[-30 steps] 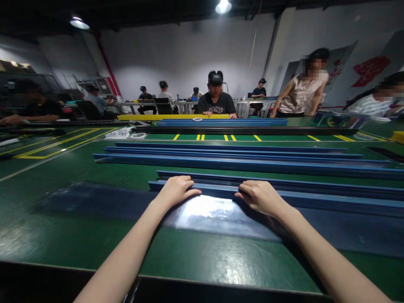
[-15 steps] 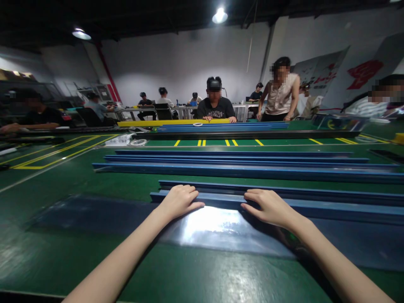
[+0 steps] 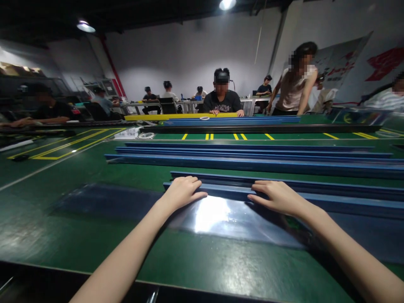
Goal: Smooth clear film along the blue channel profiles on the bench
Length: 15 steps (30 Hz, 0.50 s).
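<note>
A long blue channel-shaped profile [image 3: 225, 192] lies crosswise in front of me. My left hand [image 3: 183, 189] is closed over it near its left end, fingers over the top and thumb on the near side. Further right along the same profile, my right hand [image 3: 277, 194] grips it in a similar way. Just behind it runs a second blue profile [image 3: 221, 180], roughly parallel. A flat, shiny sheet of clear plastic film [image 3: 246, 229] is spread on the green table [image 3: 202, 261] on the near side, with bright glare between my hands.
Several more blue profiles [image 3: 195, 162] lie crosswise farther back. Beyond them are a black bar [image 3: 252, 128] and yellow tape marks [image 3: 208, 136]. A co-worker [image 3: 222, 99] sits opposite with hands on a yellow bar [image 3: 183, 116]; another person [image 3: 293, 84] leans at the right.
The whole view has shifted, so the table and hands appear slightly higher and farther right, and the near table edge shows more. Both hands keep their hold. The person at the right leans lower.
</note>
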Available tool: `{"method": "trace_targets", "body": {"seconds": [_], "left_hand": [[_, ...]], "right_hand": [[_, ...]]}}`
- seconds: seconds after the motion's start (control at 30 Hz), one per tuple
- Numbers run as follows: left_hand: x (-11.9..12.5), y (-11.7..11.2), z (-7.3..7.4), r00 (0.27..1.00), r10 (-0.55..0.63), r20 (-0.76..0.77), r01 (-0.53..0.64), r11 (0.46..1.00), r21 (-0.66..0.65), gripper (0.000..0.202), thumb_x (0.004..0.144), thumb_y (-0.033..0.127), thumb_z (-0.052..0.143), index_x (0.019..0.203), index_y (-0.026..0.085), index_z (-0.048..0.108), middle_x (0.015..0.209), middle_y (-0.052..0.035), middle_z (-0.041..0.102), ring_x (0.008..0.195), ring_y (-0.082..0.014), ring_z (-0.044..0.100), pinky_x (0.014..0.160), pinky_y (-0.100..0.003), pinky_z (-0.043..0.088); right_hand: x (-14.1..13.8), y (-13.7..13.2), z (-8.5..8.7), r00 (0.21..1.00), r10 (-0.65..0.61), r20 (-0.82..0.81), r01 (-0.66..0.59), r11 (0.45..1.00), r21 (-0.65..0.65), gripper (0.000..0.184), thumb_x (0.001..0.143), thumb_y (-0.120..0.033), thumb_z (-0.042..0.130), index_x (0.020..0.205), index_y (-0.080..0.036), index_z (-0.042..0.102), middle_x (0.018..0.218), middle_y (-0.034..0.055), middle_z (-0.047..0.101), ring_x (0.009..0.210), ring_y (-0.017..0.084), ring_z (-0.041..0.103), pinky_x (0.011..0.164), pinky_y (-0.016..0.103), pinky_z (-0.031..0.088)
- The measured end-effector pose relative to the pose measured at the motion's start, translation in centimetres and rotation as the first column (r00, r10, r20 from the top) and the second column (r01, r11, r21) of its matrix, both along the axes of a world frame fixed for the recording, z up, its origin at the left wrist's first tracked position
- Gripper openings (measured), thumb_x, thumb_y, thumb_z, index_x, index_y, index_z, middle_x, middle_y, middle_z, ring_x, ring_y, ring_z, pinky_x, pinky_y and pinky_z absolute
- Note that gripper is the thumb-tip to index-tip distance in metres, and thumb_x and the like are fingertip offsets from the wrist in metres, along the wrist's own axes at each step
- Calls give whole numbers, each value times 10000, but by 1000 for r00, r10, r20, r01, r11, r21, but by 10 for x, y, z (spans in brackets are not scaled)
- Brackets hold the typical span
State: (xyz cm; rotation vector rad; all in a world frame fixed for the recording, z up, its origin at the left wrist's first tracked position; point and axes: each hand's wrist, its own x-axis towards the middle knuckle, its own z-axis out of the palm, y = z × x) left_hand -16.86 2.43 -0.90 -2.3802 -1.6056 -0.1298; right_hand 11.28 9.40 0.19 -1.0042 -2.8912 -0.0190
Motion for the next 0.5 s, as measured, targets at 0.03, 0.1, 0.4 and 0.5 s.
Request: {"method": "trace_targets", "body": {"seconds": [0.03, 0.1, 0.4, 0.5], "left_hand": [[-1, -1, 1, 1000, 3, 1, -3, 1000, -7, 359, 847, 484, 399, 779, 165, 550, 796, -43, 598, 787, -174, 561, 650, -255, 387], [-4, -2, 3, 1000, 13, 2, -13, 1000, -10, 358, 845, 484, 402, 779, 167, 555, 799, -39, 603, 798, -172, 561, 661, -253, 390], [-9, -2, 1, 999, 45, 23, -44, 999, -3, 375, 840, 501, 397, 784, 172, 567, 803, -29, 605, 788, -164, 571, 642, -237, 390], [-9, -2, 0, 999, 40, 24, -40, 999, -13, 373, 841, 502, 394, 802, 173, 566, 820, -27, 605, 793, -164, 573, 642, -236, 393]], "right_hand": [[-2, 0, 0, 1000, 4, -6, -4, 1000, -5, 362, 861, -432, 334, 755, -182, 572, 766, 59, 595, 656, 150, 547, 573, 246, 335], [-7, -2, 2, 1000, 18, -12, -18, 1000, -8, 355, 863, -430, 332, 787, -184, 577, 787, 60, 601, 688, 156, 557, 584, 243, 341], [-38, -4, 15, 995, 91, 49, -91, 996, -14, 306, 843, -415, 382, 778, -192, 581, 815, 56, 623, 720, 166, 574, 568, 238, 330], [-47, -2, 17, 993, 121, 10, -121, 992, -34, 302, 838, -428, 390, 814, -198, 585, 835, 51, 624, 742, 165, 575, 582, 233, 338]]}}
